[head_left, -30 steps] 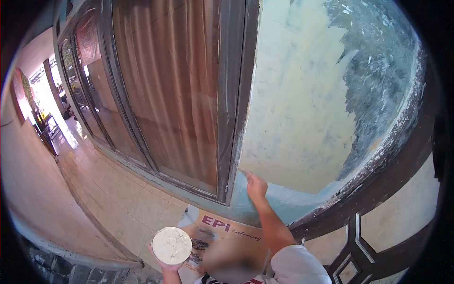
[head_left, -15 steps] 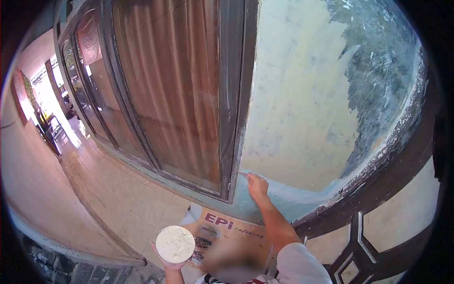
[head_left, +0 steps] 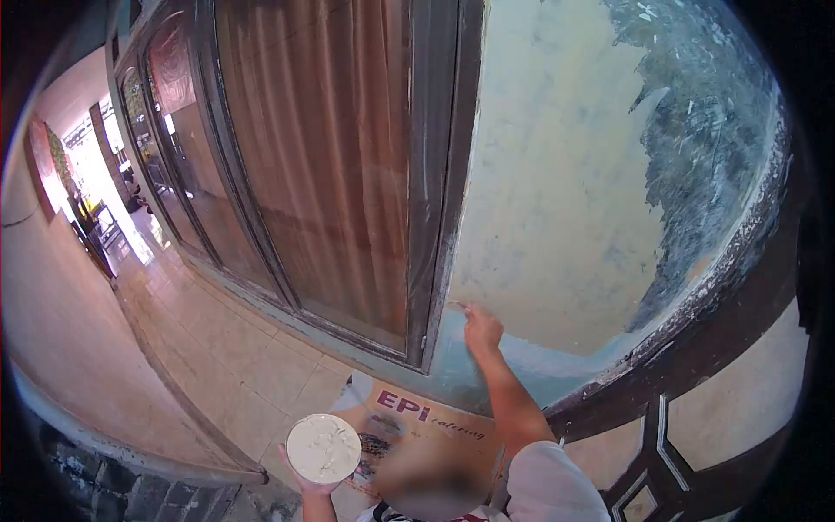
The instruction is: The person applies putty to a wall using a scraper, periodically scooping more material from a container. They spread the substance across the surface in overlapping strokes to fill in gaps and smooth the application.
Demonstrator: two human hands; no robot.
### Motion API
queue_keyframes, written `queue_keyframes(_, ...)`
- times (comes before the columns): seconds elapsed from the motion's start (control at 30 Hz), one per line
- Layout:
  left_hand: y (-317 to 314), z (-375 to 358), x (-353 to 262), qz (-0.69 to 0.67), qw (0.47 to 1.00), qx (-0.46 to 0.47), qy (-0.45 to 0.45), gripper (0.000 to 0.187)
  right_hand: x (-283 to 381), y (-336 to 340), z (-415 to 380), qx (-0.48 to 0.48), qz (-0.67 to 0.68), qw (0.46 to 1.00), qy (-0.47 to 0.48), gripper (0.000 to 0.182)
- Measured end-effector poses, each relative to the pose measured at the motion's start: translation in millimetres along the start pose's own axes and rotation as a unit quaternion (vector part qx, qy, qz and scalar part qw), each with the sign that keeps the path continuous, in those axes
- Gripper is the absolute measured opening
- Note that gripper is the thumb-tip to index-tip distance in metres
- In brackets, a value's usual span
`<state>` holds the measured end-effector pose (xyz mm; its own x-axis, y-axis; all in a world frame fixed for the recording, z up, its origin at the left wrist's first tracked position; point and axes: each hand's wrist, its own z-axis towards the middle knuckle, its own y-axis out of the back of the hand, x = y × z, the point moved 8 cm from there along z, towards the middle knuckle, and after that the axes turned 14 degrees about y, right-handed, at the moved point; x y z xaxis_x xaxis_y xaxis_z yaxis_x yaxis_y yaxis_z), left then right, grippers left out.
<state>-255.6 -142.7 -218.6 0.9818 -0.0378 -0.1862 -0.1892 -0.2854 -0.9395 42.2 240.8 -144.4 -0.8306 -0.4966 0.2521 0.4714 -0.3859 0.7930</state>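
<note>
In the head view, my left hand [head_left: 313, 485] holds a round tub [head_left: 323, 448] from below and its left side. White, creamy putty with a rough surface fills it. My right hand [head_left: 483, 332] is closed on a small, thin putty knife [head_left: 457, 304], most of it hidden by the fingers. Its tip meets the wall [head_left: 557, 217] beside the dark window frame [head_left: 432, 261], at the lower left of the cream-coated area. Pale blue-green paint shows below that area, and a rough grey patch [head_left: 704, 148] lies to its right.
A window with a brown curtain [head_left: 322, 174] behind glass stands left of my right hand. Below lies a printed catering banner [head_left: 404, 404] on the tiled floor [head_left: 252, 365]. Dark-and-cream panelling [head_left: 609, 452] is at the lower right, and a low wall [head_left: 70, 313] runs along the left.
My right hand and the putty knife have moved slightly up and to the right along the wall. My left hand still holds the tub in nearly the same spot.
</note>
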Motion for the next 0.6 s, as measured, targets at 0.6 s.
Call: queue_keyframes(0.6,51.3,9.8,-3.8,-0.027,0.999,-0.020,0.005,0.111,4.1,7.6,-35.4,-0.126,0.039,0.991,0.011,0.016)
